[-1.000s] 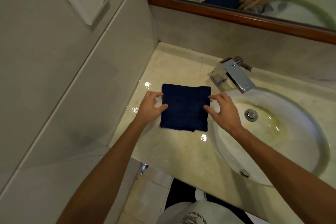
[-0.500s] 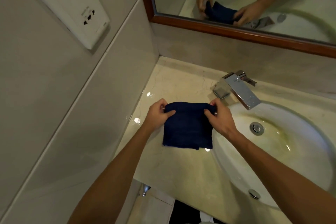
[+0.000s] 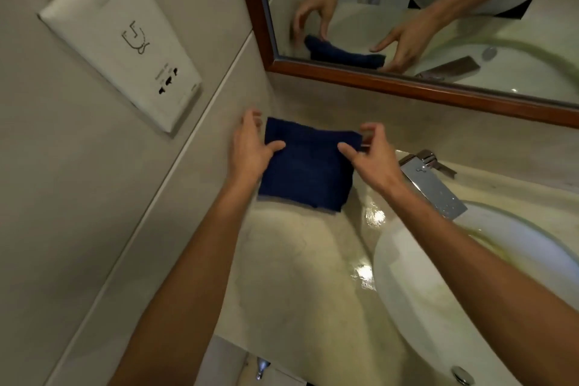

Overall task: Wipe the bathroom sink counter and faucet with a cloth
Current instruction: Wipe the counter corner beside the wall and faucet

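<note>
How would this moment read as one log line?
stage: folding cloth | left hand: on cloth | right hand: on cloth | faucet: untouched

One head-worn wide-angle camera looks steeply down, close over the tabletop (image 3: 300, 276) corner, facing the mirror (image 3: 438, 9).

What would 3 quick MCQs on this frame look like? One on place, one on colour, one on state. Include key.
1. Where is the cloth?
A. in the basin
B. on the counter, left of the faucet
C. hung on the mirror frame

2. What colour is the cloth?
A. white
B. red
C. dark blue

3. How is the cloth arranged?
A. folded into a flat rectangle
B. balled up
C. draped over the faucet

Key:
1 B: it lies on the counter by the wall corner, with the faucet to its right.
2 C: it is navy against the pale stone.
3 A: the left hand and right hand pinch the two sides of a flat rectangle.
</note>
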A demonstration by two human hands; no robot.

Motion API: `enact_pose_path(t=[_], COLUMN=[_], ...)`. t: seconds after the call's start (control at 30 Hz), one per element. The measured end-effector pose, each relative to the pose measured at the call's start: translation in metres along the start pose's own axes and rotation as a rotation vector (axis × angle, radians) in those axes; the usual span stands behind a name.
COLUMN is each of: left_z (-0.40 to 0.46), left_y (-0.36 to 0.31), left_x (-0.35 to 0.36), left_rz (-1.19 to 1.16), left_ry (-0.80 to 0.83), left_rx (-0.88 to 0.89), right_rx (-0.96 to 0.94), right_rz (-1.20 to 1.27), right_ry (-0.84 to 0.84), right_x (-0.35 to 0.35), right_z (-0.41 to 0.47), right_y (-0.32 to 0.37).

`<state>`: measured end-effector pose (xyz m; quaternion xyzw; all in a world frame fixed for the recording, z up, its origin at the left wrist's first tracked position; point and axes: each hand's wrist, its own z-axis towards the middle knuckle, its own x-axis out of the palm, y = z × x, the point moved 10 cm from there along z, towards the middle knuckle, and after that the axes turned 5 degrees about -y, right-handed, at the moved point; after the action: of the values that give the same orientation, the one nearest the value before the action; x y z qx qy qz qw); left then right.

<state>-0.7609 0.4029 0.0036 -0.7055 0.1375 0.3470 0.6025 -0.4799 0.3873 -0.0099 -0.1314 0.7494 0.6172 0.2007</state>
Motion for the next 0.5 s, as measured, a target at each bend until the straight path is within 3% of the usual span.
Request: enact_pose_path(t=[0.13, 0.3, 0.4, 0.5], left_z=[-0.006, -0.015, 0.005, 0.031], left_y=[-0.004, 0.017, 0.011, 0.028], left_x=[0.029, 0.084, 0.119, 0.147], left_rz=[0.304, 0.313, 0.347, 0.437], left_ry=[0.027, 0.041, 0.035, 0.063], left_rx=[0.084, 0.168, 0.238, 0.197], right_rx=[-0.079, -0.222, -0.258, -0.364], right_rz=[-0.13, -0.303, -0.423, -0.532], right_ry=[-0.092, -0.218, -0.169, -0.097], right_x=[-0.031, -0.073, -0.079, -0.074], right_z=[0.015, -0.01, -0.009, -0.011], right_y=[0.018, -0.004, -0.028, -0.044])
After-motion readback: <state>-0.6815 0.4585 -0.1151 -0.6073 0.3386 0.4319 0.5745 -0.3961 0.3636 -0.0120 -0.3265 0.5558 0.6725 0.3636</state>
